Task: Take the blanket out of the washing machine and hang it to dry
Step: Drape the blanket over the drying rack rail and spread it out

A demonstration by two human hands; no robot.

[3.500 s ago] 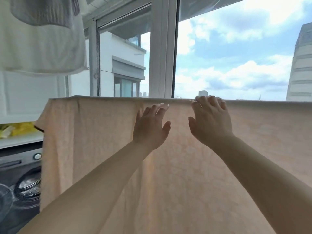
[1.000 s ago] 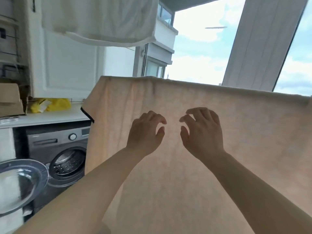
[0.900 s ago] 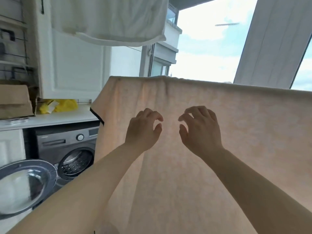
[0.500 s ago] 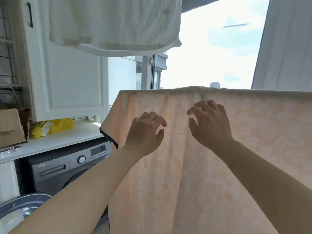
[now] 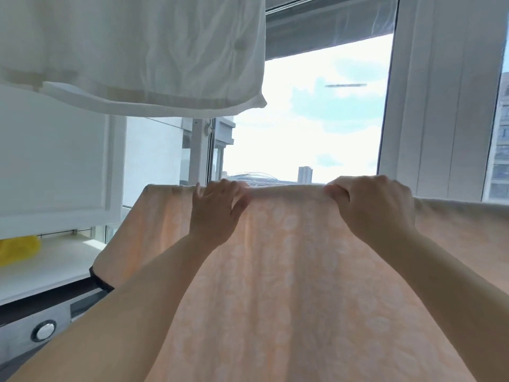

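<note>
A pale peach blanket with a faint white pattern and a dark trim at its left corner hangs folded over a horizontal line in front of the window. My left hand grips its top fold, fingers curled over the edge. My right hand grips the same fold further right, thumb under and fingers over. The stretch of fold between the hands is bunched into a roll. Only the top strip and a knob of the grey washing machine show at lower left.
A white garment hangs overhead at upper left. A white cabinet sits above a white counter with a yellow bag. A thick white window post stands at right, behind the blanket.
Both hands rose from in front of the blanket to its top fold and closed on it, moving apart. The view tilted up, so most of the washing machine dropped out of sight.
</note>
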